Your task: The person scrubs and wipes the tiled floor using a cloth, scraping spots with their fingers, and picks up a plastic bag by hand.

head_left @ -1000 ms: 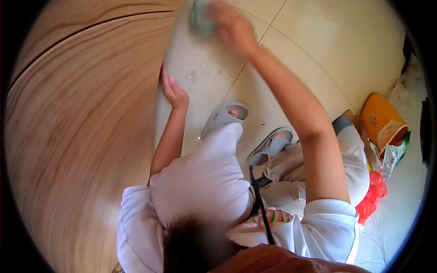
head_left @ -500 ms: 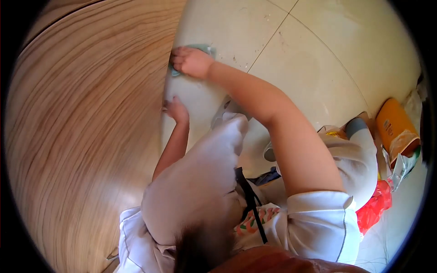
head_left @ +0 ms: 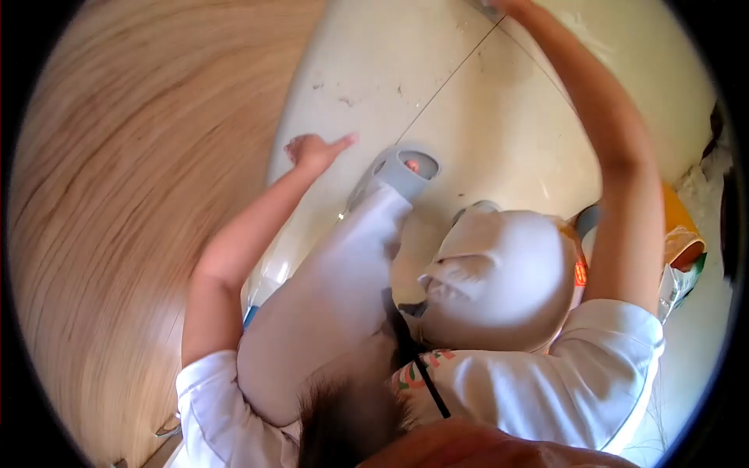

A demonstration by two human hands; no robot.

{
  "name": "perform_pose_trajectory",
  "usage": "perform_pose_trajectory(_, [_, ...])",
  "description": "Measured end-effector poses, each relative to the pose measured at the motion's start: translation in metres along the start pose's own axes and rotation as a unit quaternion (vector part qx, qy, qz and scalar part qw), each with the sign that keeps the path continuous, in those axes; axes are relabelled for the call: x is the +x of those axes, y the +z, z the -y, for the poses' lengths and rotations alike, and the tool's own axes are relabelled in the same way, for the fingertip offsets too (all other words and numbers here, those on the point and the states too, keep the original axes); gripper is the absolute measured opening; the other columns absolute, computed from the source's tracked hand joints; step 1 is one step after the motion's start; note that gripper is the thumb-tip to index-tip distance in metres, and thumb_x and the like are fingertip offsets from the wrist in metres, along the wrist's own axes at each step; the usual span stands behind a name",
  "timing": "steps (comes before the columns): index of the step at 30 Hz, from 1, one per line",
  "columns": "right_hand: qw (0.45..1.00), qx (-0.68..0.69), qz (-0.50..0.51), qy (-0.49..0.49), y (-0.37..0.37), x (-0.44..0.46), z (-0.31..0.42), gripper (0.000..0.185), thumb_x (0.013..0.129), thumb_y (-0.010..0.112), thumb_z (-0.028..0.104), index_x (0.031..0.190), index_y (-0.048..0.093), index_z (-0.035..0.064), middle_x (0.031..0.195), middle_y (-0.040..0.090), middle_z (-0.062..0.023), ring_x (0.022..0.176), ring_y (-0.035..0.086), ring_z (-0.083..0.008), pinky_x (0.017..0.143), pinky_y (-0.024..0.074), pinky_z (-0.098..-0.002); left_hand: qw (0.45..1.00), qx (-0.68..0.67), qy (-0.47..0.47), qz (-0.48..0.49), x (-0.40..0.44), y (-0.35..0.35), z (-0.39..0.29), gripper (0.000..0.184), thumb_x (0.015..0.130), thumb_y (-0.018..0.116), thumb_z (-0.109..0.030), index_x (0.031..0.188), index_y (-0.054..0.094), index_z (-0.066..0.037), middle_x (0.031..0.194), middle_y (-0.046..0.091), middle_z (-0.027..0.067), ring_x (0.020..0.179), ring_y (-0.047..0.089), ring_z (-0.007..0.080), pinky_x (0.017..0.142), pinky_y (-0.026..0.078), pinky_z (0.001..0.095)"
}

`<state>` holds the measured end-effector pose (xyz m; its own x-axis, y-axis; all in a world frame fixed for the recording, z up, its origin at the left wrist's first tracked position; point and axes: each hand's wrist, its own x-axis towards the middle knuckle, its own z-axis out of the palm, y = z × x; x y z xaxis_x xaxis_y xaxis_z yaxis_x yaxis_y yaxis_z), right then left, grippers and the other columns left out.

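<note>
My left hand (head_left: pixel 316 154) is near the base of the wood-grain panel (head_left: pixel 156 179), above the pale floor. Its thumb sticks out to the right and its fingers point toward the panel, partly hidden; nothing shows in it. At the top edge of the view my right hand (head_left: pixel 512 7) is stretched far forward and largely cut off. A blurred greyish piece of cloth (head_left: pixel 488 8) shows at its fingers, against the floor tiles (head_left: pixel 460 101). Small dark specks of dirt lie on the tiles between the two hands.
My foot in a grey slipper (head_left: pixel 406 168) stands on the floor just right of my left hand. At the right are an orange container (head_left: pixel 677 214) and some crumpled plastic packaging (head_left: pixel 683 285). My bent knee (head_left: pixel 507 273) is in the middle.
My right hand has swept from beside the panel, forward and right, to the top edge with the cloth. The left hand has shifted slightly up and right, its thumb now out. My body has leaned back.
</note>
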<state>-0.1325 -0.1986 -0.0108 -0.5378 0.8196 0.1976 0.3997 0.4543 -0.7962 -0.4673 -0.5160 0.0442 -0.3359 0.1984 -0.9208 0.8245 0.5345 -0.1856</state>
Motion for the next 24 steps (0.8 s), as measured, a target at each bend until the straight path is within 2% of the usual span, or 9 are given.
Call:
perform_pose_trajectory(2, [0.985,-0.165,-0.051,-0.025,0.019,-0.024,0.021,0.044,0.081,0.053,-0.004,0.124,0.065,0.0043,0.134,0.060,-0.0197,0.126,0.057,-0.0325,0.105,0.0464,-0.0403,0.998,0.022,0.000,-0.066,0.007,0.016,0.000,0.154,0.058,0.076,-0.084,0.138,0.015,0.033,0.148,0.025,0.0487,0.144,0.018,0.0598,0.121,0.015,0.0548])
perform_pose_trajectory(4, [0.966,-0.137,0.196,0.099,0.051,-0.039,0.071,0.046,0.085,0.053,0.002,0.131,0.061,0.0032,0.133,0.063,-0.0146,0.125,0.057,-0.0310,0.109,0.0450,-0.0358,0.997,0.027,0.009,-0.069,0.014,0.020,0.007,0.157,0.057,0.078,-0.081,0.139,0.010,0.033,0.150,0.019,0.0482,0.146,0.012,0.0591,0.121,0.013,0.0546])
perform_pose_trajectory(5, [0.989,-0.094,0.058,-0.103,0.091,-0.062,0.066,0.038,0.087,0.058,0.011,0.125,0.065,0.0065,0.130,0.064,-0.0123,0.121,0.060,-0.0298,0.104,0.0481,-0.0371,0.997,0.030,0.013,-0.069,0.015,0.022,0.008,0.158,0.056,0.079,-0.080,0.140,0.007,0.032,0.152,0.017,0.0480,0.147,0.009,0.0587,0.122,0.012,0.0545])
perform_pose_trajectory(10, [0.959,-0.057,0.096,-0.261,0.156,-0.108,0.106,0.037,0.086,0.057,0.009,0.122,0.066,0.0082,0.138,0.058,-0.0097,0.135,0.049,-0.0318,0.111,0.0444,-0.0411,0.996,0.062,-0.002,-0.065,0.005,0.017,0.005,0.158,0.054,0.081,-0.080,0.140,0.009,0.032,0.150,0.019,0.0490,0.146,0.016,0.0554,0.122,0.016,0.0523])
perform_pose_trajectory(17, [0.960,0.139,-0.169,0.173,0.012,-0.044,0.030,0.042,0.076,0.059,-0.001,0.117,0.069,0.0058,0.134,0.059,-0.0207,0.127,0.053,-0.0408,0.110,0.0431,-0.0434,0.976,0.022,-0.060,-0.209,0.014,0.047,-0.008,0.161,0.051,0.085,-0.076,0.141,0.006,0.031,0.150,0.019,0.0494,0.147,0.018,0.0537,0.122,0.017,0.0516])
perform_pose_trajectory(19, [0.966,-0.208,-0.149,0.032,-0.007,-0.048,0.003,0.042,0.078,0.060,0.001,0.118,0.068,0.0050,0.134,0.059,-0.0215,0.127,0.052,-0.0423,0.110,0.0428,-0.0449,0.972,0.003,-0.046,-0.228,0.014,0.057,-0.002,0.161,0.051,0.085,-0.076,0.142,0.005,0.031,0.150,0.019,0.0491,0.147,0.018,0.0530,0.122,0.017,0.0514])
perform_pose_trajectory(21, [0.961,-0.183,-0.208,0.023,0.037,-0.047,0.003,0.027,0.081,0.058,0.002,0.106,0.068,0.0018,0.131,0.060,-0.0237,0.124,0.054,-0.0425,0.106,0.0451,-0.0491,0.972,0.001,-0.041,-0.233,0.019,0.048,-0.004,0.161,0.051,0.085,-0.076,0.143,0.005,0.029,0.152,0.018,0.0465,0.149,0.016,0.0516,0.123,0.016,0.0502])
perform_pose_trajectory(22, [0.963,-0.140,0.092,0.211,0.027,-0.047,0.054,0.030,0.090,0.052,0.010,0.113,0.070,0.0062,0.119,0.068,-0.0148,0.114,0.062,-0.0340,0.098,0.0497,-0.0433,0.974,0.008,-0.050,-0.219,0.019,0.047,-0.006,0.161,0.051,0.085,-0.076,0.144,0.005,0.028,0.155,0.016,0.0439,0.150,0.013,0.0505,0.124,0.014,0.0491])
perform_pose_trajectory(24, [0.996,-0.011,-0.063,-0.066,0.103,-0.073,0.066,0.027,0.089,0.052,0.013,0.106,0.070,0.0038,0.112,0.070,-0.0152,0.109,0.064,-0.0336,0.094,0.0512,-0.0427,0.980,0.022,-0.072,-0.186,0.013,0.046,-0.005,0.157,0.050,0.085,-0.076,0.144,0.012,0.026,0.156,0.019,0.0409,0.150,0.014,0.0487,0.124,0.015,0.0473])
